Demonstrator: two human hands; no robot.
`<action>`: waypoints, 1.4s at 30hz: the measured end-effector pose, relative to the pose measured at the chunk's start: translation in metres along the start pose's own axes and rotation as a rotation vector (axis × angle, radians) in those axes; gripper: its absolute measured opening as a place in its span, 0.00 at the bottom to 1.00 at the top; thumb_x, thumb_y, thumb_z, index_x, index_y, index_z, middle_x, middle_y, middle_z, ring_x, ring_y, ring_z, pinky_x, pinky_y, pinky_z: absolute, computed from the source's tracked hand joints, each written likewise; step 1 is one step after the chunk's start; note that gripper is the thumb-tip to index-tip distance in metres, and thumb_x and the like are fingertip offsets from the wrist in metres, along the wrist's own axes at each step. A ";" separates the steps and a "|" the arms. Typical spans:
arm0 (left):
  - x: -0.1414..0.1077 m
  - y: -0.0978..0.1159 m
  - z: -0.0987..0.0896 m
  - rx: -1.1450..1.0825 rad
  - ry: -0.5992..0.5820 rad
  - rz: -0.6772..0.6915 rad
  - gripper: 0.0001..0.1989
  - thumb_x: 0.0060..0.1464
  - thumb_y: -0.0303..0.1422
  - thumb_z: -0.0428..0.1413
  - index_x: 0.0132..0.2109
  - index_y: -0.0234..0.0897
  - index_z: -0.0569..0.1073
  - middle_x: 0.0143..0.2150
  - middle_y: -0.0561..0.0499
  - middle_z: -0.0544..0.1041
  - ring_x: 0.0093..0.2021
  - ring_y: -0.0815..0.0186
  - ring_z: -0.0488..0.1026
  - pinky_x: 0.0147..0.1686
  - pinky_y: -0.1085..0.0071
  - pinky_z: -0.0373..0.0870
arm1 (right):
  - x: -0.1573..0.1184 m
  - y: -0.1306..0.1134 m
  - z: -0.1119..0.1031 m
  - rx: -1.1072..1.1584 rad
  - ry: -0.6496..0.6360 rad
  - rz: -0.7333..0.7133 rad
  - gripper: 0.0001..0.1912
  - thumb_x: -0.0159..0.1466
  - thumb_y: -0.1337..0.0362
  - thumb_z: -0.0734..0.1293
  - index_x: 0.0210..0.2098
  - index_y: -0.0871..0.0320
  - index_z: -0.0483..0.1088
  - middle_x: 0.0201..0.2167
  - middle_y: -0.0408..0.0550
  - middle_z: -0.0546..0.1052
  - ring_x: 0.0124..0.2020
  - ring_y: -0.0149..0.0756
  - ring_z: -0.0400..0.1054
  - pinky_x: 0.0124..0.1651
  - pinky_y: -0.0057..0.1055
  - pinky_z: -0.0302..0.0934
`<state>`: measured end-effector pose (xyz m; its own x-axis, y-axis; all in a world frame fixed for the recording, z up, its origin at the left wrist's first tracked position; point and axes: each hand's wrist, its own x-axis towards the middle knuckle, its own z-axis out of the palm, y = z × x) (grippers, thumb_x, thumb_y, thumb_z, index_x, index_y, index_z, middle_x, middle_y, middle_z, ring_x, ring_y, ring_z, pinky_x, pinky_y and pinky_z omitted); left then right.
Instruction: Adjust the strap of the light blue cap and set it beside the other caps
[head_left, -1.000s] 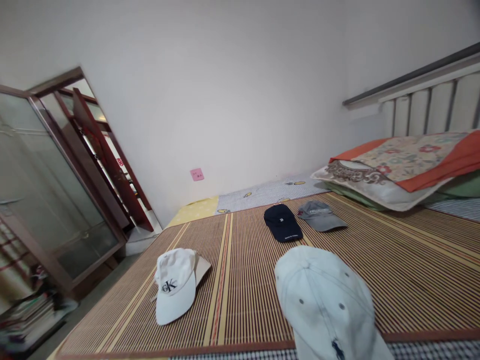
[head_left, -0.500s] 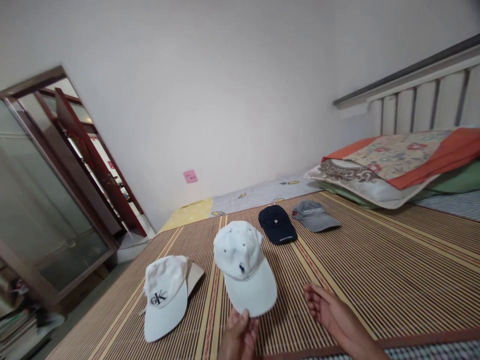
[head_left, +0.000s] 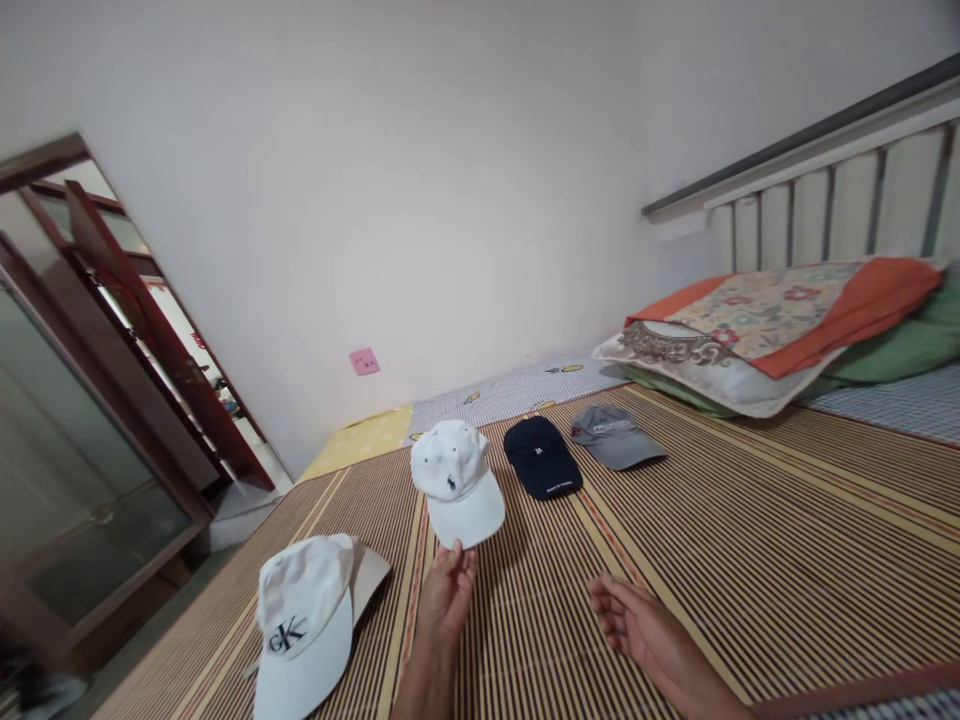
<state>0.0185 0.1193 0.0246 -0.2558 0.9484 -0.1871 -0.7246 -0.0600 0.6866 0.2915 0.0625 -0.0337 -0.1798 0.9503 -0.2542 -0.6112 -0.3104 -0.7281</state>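
A white baseball cap point(head_left: 453, 465) with a small dark emblem is pinched at its brim by my left hand point(head_left: 448, 585), thumb on top. It stands just left of a navy cap point(head_left: 540, 450). My right hand point(head_left: 641, 625) hovers over the striped mat, fingers loosely bent, with nothing in it. Beyond the navy cap lies a grey cap point(head_left: 616, 438), brim toward the right. Nearer me on the left is a white cap with a "CK" logo point(head_left: 304, 615), and a beige brim point(head_left: 370, 575) pokes out from behind it.
A striped woven mat point(head_left: 720, 530) covers the bed. Pillows point(head_left: 712, 365) with an orange floral cover point(head_left: 787, 305) lie at the right, by a white slatted headboard point(head_left: 814, 215). A white wall point(head_left: 465, 200) rises behind, and a brown-framed doorway point(head_left: 161, 320) is at the left.
My left hand has carried the white cap away from me, up beside the navy cap. My right hand stays nearly in place. The view has shifted slightly.
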 end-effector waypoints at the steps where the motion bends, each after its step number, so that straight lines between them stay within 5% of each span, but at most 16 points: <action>1: 0.010 0.001 0.003 0.002 -0.001 0.003 0.14 0.58 0.12 0.56 0.44 0.32 0.78 0.39 0.49 0.84 0.33 0.70 0.80 0.34 0.77 0.79 | 0.000 0.000 0.001 -0.011 -0.004 -0.006 0.21 0.52 0.50 0.82 0.32 0.60 0.79 0.27 0.45 0.78 0.26 0.31 0.70 0.29 0.27 0.62; 8: 0.079 0.000 0.022 0.017 0.036 -0.011 0.04 0.63 0.24 0.59 0.45 0.32 0.76 0.41 0.52 0.80 0.33 0.71 0.77 0.31 0.73 0.78 | -0.004 -0.002 0.011 -0.077 0.010 0.004 0.25 0.50 0.45 0.80 0.32 0.60 0.78 0.28 0.46 0.79 0.27 0.33 0.71 0.30 0.28 0.62; 13: 0.117 -0.010 0.026 0.026 0.074 -0.021 0.08 0.64 0.32 0.59 0.48 0.34 0.76 0.44 0.49 0.80 0.37 0.67 0.78 0.36 0.68 0.79 | -0.002 -0.002 0.016 -0.085 0.005 0.010 0.24 0.53 0.44 0.79 0.32 0.60 0.79 0.29 0.47 0.79 0.27 0.32 0.70 0.30 0.28 0.60; 18: 0.140 -0.020 0.019 0.044 0.128 -0.036 0.09 0.65 0.34 0.59 0.49 0.34 0.76 0.46 0.49 0.80 0.38 0.66 0.78 0.38 0.66 0.79 | 0.006 0.003 0.019 -0.063 0.014 0.076 0.30 0.42 0.40 0.82 0.29 0.59 0.78 0.25 0.45 0.77 0.24 0.31 0.68 0.27 0.27 0.57; 21: 0.148 -0.024 0.012 0.056 0.167 -0.057 0.09 0.65 0.34 0.59 0.49 0.35 0.76 0.46 0.49 0.80 0.38 0.66 0.78 0.38 0.66 0.79 | 0.007 0.004 0.019 -0.054 -0.003 0.080 0.33 0.40 0.36 0.81 0.28 0.59 0.78 0.24 0.44 0.76 0.23 0.30 0.67 0.26 0.26 0.55; 27: 0.155 -0.023 0.007 0.089 0.229 -0.131 0.11 0.65 0.36 0.59 0.51 0.35 0.75 0.47 0.48 0.80 0.40 0.65 0.78 0.39 0.64 0.80 | 0.001 0.002 0.014 -0.059 -0.019 0.079 0.26 0.51 0.42 0.80 0.34 0.59 0.80 0.29 0.46 0.78 0.28 0.32 0.70 0.32 0.28 0.60; 34: 0.151 -0.015 -0.001 0.118 0.278 -0.140 0.12 0.65 0.36 0.59 0.51 0.36 0.75 0.48 0.47 0.79 0.41 0.64 0.78 0.39 0.64 0.80 | 0.002 -0.003 0.018 -0.063 0.023 0.079 0.28 0.45 0.42 0.82 0.31 0.59 0.79 0.26 0.46 0.77 0.26 0.32 0.68 0.29 0.28 0.59; 42: 0.146 -0.016 -0.007 0.121 0.254 -0.119 0.12 0.65 0.37 0.58 0.52 0.36 0.75 0.49 0.47 0.80 0.41 0.64 0.78 0.39 0.64 0.80 | 0.007 0.007 0.008 -0.052 0.004 0.061 0.28 0.50 0.40 0.80 0.33 0.59 0.80 0.28 0.46 0.79 0.27 0.32 0.70 0.31 0.28 0.61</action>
<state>-0.0116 0.2564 -0.0180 -0.3367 0.8376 -0.4302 -0.6813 0.0987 0.7253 0.2798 0.0673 -0.0354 -0.2129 0.9293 -0.3018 -0.5582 -0.3692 -0.7431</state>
